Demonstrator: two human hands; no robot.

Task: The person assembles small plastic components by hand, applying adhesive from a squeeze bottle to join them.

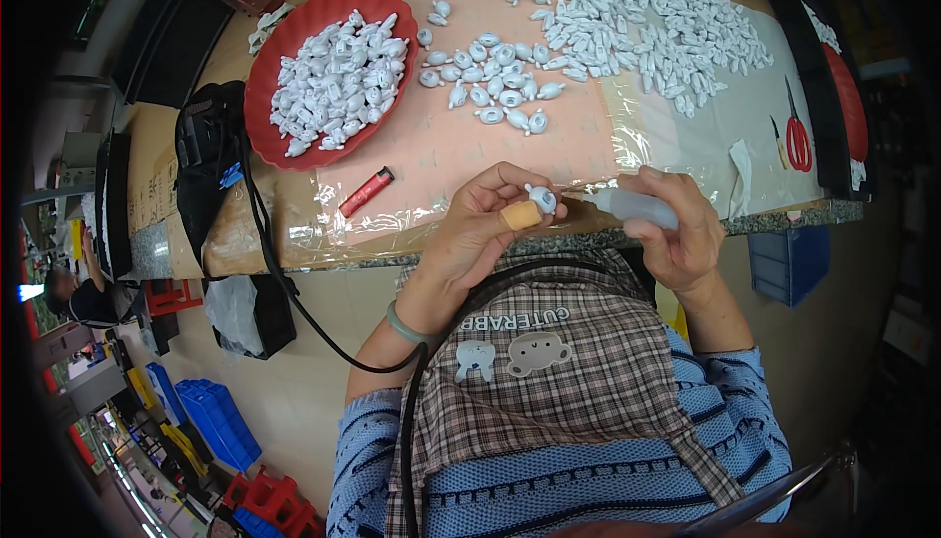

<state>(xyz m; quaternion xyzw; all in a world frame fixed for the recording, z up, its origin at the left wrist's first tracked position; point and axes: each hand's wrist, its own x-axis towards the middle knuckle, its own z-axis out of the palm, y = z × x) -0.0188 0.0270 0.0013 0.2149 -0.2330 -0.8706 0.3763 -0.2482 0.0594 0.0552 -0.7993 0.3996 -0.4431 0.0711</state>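
Between the thumb and fingers of my left hand is a small white figurine part, its printed side turned up. A tan finger cover wraps the thumb. My right hand grips a translucent squeeze bottle, held sideways with its thin nozzle pointing left, close to the part. Whether the tip touches it I cannot tell. Both hands are over the table's near edge. Beyond them lies a loose group of rounded white pieces.
A red scalloped bowl heaped with white pieces stands at the left. A large pile of small white pieces covers the back right. Nearer lie a red lighter-like tube and red-handled scissors. A black cable hangs over the table edge.
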